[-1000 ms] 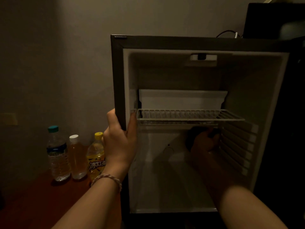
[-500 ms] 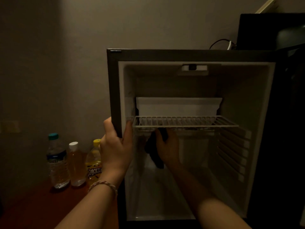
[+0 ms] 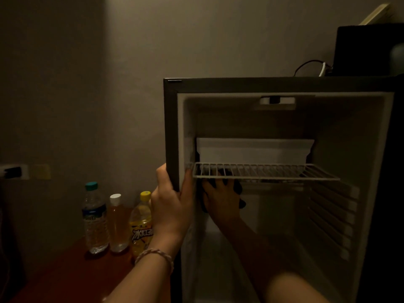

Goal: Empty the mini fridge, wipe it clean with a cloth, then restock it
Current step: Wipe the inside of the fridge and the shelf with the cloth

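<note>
Right hand (image 3: 220, 199) with dark cloth (image 3: 237, 188) has moved further left, pressed under white wire shelf (image 3: 273, 171) by the left wall of the black mini fridge (image 3: 171, 127). Left hand (image 3: 172, 206) still grips the frame edge. Lower cavity right side open.

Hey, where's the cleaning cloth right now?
The dark cloth is inside the mini fridge, pressed by the right hand against the back left of the lower compartment, just under the wire shelf.
</note>
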